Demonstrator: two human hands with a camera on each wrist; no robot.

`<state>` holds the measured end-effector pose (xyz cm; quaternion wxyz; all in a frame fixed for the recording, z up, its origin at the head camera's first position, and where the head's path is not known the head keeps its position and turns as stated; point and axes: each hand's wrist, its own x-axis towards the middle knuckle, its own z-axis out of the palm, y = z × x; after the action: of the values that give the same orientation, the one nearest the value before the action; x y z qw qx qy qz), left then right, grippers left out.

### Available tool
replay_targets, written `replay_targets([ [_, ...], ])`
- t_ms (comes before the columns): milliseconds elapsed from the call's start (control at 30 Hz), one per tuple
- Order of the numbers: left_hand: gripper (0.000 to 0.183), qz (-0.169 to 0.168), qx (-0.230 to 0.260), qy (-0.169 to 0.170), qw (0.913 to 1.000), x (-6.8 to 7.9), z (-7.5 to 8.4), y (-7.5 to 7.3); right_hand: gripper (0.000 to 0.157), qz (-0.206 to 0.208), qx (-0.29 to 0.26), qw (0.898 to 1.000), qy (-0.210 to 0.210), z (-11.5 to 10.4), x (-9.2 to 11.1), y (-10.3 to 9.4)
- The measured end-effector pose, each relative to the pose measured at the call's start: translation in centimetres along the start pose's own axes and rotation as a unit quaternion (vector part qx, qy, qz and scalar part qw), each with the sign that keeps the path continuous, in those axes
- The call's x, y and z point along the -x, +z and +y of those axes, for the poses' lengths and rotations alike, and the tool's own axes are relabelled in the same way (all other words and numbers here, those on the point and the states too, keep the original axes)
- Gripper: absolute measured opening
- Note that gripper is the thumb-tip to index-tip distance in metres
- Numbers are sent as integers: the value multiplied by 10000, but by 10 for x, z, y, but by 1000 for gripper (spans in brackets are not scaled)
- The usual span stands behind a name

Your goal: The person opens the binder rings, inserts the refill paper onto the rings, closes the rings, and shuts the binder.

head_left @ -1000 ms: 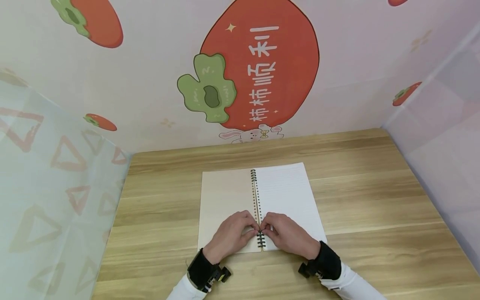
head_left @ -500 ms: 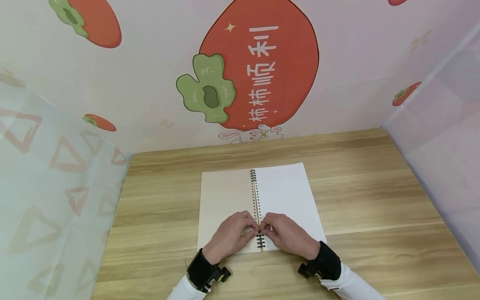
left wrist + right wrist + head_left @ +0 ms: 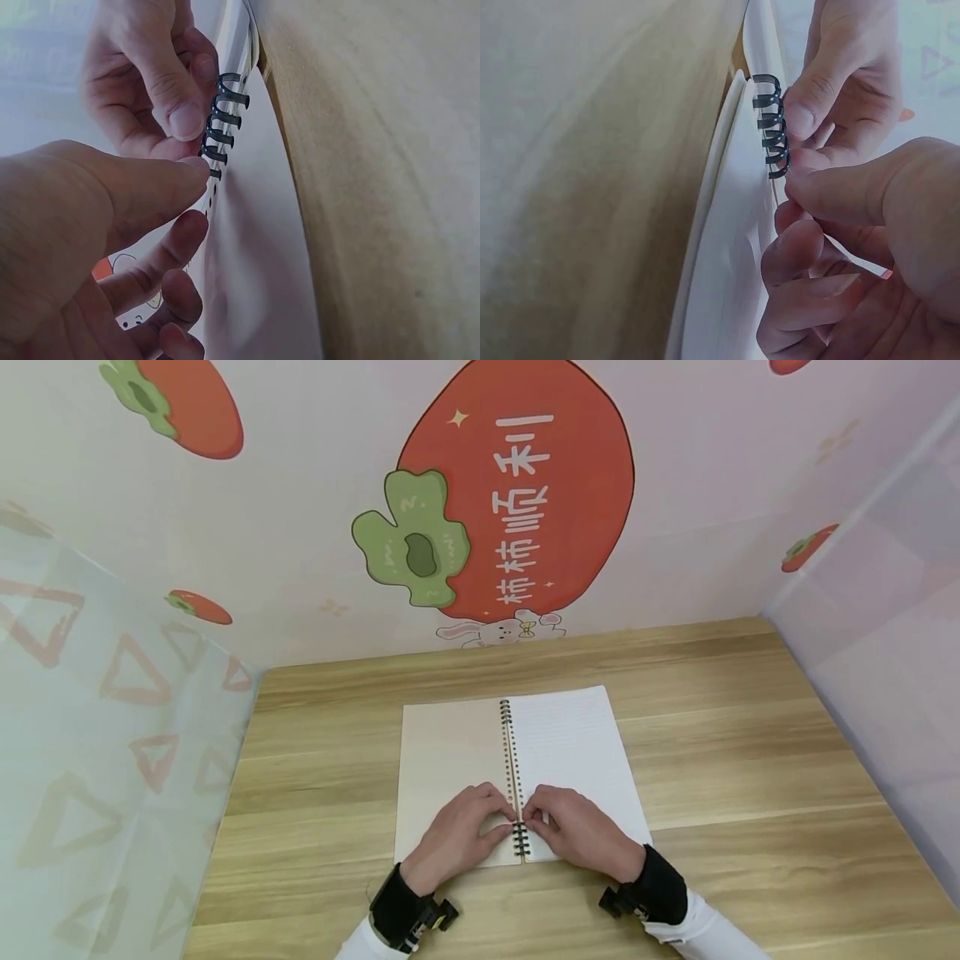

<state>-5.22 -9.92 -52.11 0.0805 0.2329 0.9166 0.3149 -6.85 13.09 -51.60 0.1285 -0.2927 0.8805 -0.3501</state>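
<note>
A notebook [image 3: 570, 743] lies spread on the wooden table, its beige left side facing its white lined right page. Black binding rings [image 3: 521, 839] show at the top and bottom of the middle seam, with a row of bare holes between. At the upper end of the lower rings, my left hand [image 3: 457, 835] holds thumb and index finger to the binding [image 3: 217, 135]; its other fingers are curled beneath. My right hand [image 3: 585, 831] pinches at the same spot from the other side, thumb [image 3: 832, 187] beside the uppermost of those rings. The fingertips partly hide the exact contact.
The wooden table [image 3: 697, 735] extends around the notebook. A back wall [image 3: 322, 527] printed with persimmons and side walls enclose it. Each wrist carries a black strap with a small camera.
Both hands stay at the lower rings. Just now the fingertips have drawn slightly apart, the left hand shifting a little left. The notebook lies as before.
</note>
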Motion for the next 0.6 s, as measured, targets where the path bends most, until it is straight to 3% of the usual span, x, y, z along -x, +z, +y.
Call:
replay_targets([
  [267,4,181,17,-8,9998,11,3,4,4,-32,-14,10000,82,-3,8,0],
  [600,3,123,159,-188,9996,22,13,12,4,-188,-287,9994,35,-3,21,6],
])
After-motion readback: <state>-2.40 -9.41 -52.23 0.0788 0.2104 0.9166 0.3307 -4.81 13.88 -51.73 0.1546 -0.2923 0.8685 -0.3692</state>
